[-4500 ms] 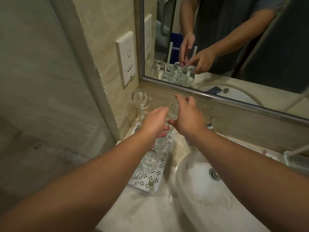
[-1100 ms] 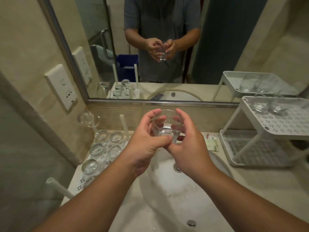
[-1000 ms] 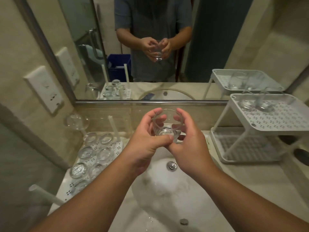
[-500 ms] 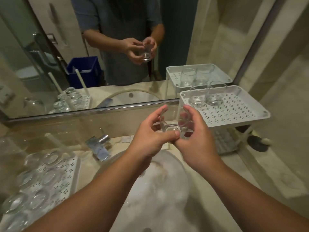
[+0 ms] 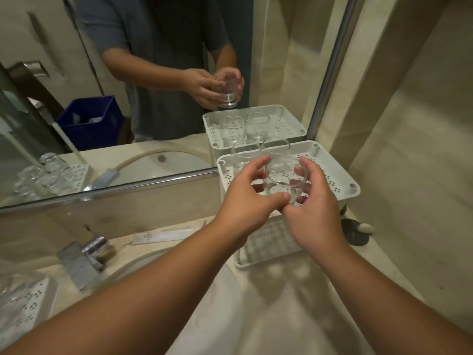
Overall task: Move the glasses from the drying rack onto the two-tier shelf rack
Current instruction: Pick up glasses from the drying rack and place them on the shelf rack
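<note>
A clear round glass [image 5: 284,178] is held upright between both hands, above the front part of the top tier of the white two-tier shelf rack [image 5: 340,175]. My left hand [image 5: 245,201] curls round its left side and my right hand [image 5: 314,208] round its right side, thumbs meeting at its base. Two glasses [image 5: 275,147] stand at the back of the top tier against the mirror. The rack's lower tier [image 5: 266,248] shows below my hands. A corner of the white drying rack [image 5: 23,301] lies at the far left, blurred.
A white basin [image 5: 220,290] sits under my forearms, with a chrome tap [image 5: 84,257] to its left. A flat sachet [image 5: 163,235] lies by the mirror base. A dark round dish with a pale pebble-like thing [image 5: 357,233] sits right of the rack. A wall closes the right side.
My hands have carried the glass rightward, from over the basin to above the rack's top tier. The view has turned right, and the drying rack has slid to the left edge.
</note>
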Motion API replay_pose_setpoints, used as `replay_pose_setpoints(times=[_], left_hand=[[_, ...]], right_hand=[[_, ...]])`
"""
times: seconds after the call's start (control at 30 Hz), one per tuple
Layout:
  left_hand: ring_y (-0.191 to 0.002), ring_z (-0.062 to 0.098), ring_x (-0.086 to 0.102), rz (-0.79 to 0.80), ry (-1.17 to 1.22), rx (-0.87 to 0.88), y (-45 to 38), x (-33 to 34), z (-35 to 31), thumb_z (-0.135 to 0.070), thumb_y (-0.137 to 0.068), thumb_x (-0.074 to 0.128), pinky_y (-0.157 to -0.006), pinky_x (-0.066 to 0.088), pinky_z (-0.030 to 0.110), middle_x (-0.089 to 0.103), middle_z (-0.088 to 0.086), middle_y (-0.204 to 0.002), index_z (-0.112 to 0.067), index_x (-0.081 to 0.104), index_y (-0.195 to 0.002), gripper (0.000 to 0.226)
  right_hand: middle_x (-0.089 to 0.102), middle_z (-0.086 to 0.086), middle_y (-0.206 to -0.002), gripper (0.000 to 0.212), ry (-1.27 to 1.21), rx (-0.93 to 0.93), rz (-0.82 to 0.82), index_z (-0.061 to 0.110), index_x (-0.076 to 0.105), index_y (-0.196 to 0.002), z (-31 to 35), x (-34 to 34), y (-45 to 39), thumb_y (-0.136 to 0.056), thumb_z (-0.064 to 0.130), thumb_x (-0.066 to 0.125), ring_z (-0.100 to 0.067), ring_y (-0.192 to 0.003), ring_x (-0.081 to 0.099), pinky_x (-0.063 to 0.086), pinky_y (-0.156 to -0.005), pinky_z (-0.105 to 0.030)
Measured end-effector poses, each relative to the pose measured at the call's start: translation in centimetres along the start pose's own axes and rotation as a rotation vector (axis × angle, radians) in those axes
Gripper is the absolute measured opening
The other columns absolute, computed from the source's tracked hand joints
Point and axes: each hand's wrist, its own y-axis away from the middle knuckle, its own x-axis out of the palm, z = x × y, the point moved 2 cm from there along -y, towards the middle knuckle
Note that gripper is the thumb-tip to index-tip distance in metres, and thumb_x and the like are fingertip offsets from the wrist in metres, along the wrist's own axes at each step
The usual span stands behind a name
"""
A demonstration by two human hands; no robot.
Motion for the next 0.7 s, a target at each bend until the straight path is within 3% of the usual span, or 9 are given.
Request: replay_pose_setpoints(times=[0.13, 0.27, 0.47, 0.63, 0.7], left_hand=[[-0.102, 0.013, 0.062, -0.035, -0.06, -0.029, -2.7, 2.5, 0.9, -0.015, -0.075, 0.084, -0.084, 0.057, 0.033, 0.059, -0.009, -0.125, -0.036, 0.051, -0.129, 0.066], [-0.086, 0.001, 0.065, -0.035, -0.038, -0.071, -5.1, 4.3, 1.8, -0.01, -0.077, 0.081, -0.067, 0.054, 0.022, 0.058, -0.009, -0.121, -0.034, 0.052, -0.126, 0.062], [-0.078, 0.004, 0.064, -0.036, 0.011, -0.15, -7.6, 6.6, 2.1, -0.018, -0.087, 0.072, -0.063, 0.051, 0.021, 0.058, -0.005, -0.101, -0.037, 0.051, -0.136, 0.057], [-0.105, 0.011, 0.062, -0.045, 0.057, -0.226, -9.0, 7.8, 2.7, -0.016, -0.088, 0.068, -0.073, 0.049, 0.026, 0.055, -0.005, -0.127, -0.031, 0.044, -0.146, 0.065], [-0.117, 0.012, 0.058, -0.06, 0.056, -0.228, -9.4, 8.2, 3.1, -0.014, -0.087, 0.069, -0.085, 0.051, 0.028, 0.052, -0.007, -0.137, -0.026, 0.044, -0.147, 0.066]], right_hand=[[0.052, 0.013, -0.139, 0.082, 0.03, 0.028, -0.026, 0.04, 0.035, -0.143, -2.2, -1.1, -2.5, -0.079, 0.008, 0.074, -0.011, -0.121, 0.056, 0.049, -0.1, -0.04], [0.052, 0.011, -0.14, 0.082, 0.042, 0.056, -0.021, 0.038, 0.034, -0.144, -4.1, -1.4, -4.9, -0.078, 0.009, 0.074, -0.013, -0.121, 0.057, 0.05, -0.099, -0.042], [0.052, 0.008, -0.138, 0.083, 0.049, 0.092, -0.046, 0.035, 0.034, -0.145, -6.1, -1.8, -8.0, -0.077, 0.02, 0.08, -0.016, -0.117, 0.058, 0.051, -0.095, -0.037], [0.052, 0.007, -0.139, 0.082, 0.133, 0.114, -0.068, 0.031, 0.034, -0.145, -7.2, -2.1, -10.7, -0.078, 0.018, 0.078, -0.016, -0.118, 0.057, 0.048, -0.097, -0.037], [0.051, 0.005, -0.139, 0.083, 0.153, 0.112, -0.045, 0.029, 0.033, -0.145, -7.5, -2.0, -11.8, -0.077, 0.016, 0.08, -0.015, -0.118, 0.055, 0.045, -0.099, -0.035]])
